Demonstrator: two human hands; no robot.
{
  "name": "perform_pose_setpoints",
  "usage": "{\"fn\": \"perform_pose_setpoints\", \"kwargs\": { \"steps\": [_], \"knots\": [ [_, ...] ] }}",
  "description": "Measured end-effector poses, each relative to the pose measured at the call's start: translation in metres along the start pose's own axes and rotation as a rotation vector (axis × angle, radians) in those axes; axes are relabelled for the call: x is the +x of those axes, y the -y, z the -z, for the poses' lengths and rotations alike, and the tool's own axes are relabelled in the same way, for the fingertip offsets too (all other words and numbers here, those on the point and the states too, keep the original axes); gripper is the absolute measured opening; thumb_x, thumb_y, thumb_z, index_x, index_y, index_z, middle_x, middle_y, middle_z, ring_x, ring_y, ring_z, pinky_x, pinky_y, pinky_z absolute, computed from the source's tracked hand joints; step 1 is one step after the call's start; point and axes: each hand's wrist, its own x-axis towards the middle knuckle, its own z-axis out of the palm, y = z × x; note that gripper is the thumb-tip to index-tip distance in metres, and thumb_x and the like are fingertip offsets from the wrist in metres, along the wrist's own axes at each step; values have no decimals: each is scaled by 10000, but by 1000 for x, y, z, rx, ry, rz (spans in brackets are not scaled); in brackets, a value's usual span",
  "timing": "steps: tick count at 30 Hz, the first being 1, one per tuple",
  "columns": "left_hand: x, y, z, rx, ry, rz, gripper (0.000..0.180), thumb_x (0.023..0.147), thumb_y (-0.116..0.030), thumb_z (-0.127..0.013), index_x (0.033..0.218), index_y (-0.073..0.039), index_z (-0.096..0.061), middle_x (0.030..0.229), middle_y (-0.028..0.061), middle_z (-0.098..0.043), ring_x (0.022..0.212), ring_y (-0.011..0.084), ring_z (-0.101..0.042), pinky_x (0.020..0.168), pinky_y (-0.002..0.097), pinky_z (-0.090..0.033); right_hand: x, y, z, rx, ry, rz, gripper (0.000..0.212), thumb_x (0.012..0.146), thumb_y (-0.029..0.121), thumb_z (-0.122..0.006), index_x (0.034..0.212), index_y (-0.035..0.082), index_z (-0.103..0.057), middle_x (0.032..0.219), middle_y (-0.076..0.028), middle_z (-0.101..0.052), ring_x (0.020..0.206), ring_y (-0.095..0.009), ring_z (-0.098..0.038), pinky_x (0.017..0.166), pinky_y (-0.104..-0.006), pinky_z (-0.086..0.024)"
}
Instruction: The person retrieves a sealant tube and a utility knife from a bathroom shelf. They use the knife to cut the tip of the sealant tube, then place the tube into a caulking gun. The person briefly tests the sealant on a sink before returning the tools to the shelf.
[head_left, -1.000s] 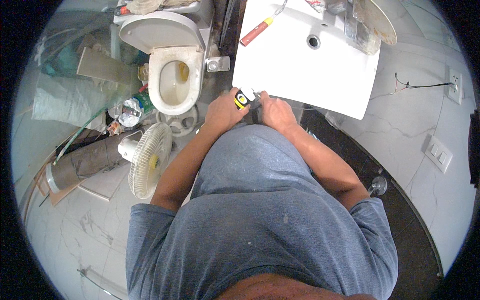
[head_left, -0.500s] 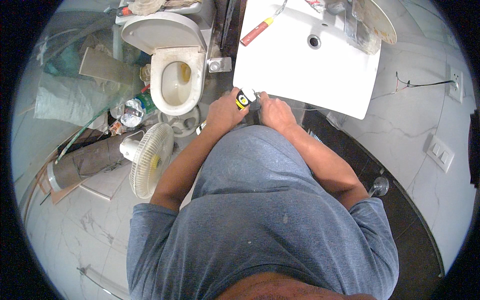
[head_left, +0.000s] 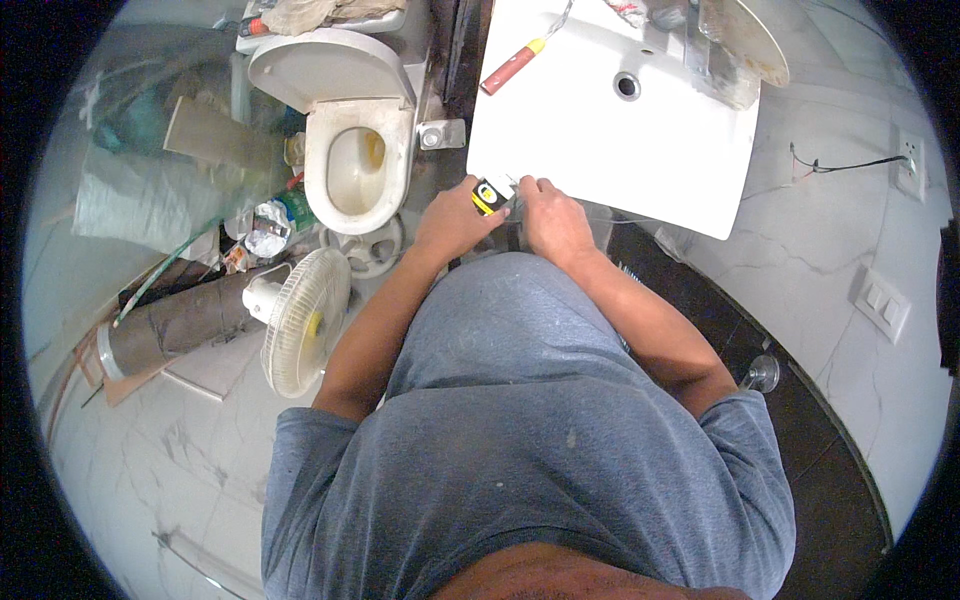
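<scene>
just beside right hand (head_left: 556,222), sink (head_left: 600,145) holds red-handled tool (head_left: 511,68).

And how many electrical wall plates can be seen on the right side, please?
2. The socket plate is on the upper right of the picture; the switch plate is below it. Others may be hidden beyond the view.

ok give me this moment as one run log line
left hand: holding small black-yellow-white item | right hand: fingers curled close beside it | red-handled tool: on white washbasin | toilet lid: raised
</scene>
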Motion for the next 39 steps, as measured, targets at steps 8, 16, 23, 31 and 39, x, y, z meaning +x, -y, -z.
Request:
{"fn": "perform_pose_setpoints", "kwargs": {
  "steps": [8,16,23,31,39],
  "knots": [
    [9,11,-10,-365,228,97,487,873,-469,-750,1038,-18,-667,752,73,-688,606,145,-649,570,318,-508,5,-4,1,-35,153,-56,159,949,130,-489,1063,24,-520,824,-198,-709,770,-370,-725,667,-480,-578],
    [12,25,-12,-877,486,216,404,951,-453,-675,1071,-78,-587,692,31,-611,535,132,-595,486,285,-482,6,-3,15,-8,190,-29,152,948,88,-478,1076,10,-496,837,-222,-712,808,-374,-725,693,-475,-573],
    [11,20,-13,-884,477,192,409,957,-441,-673,1101,-75,-559,713,28,-601,535,120,-584,486,275,-487,10,-12,9,7,195,21,156,948,88,-482,1079,3,-480,802,-224,-702,767,-384,-720,672,-472,-575],
    [11,19,-11,-836,455,148,366,959,-389,-683,1119,-81,-566,719,20,-601,559,122,-588,500,285,-479,14,-12,8,49,250,23,169,941,81,-478,1087,-3,-462,822,-252,-699,788,-415,-713,683,-504,-570],
    [5,20,-23,-605,156,-5,428,940,-365,-705,1185,-28,-608,920,83,-688,804,181,-665,735,338,-533,14,-3,15,29,293,-18,165,933,72,-482,1075,-6,-455,825,-273,-695,789,-434,-711,696,-513,-576]
  ]
}}
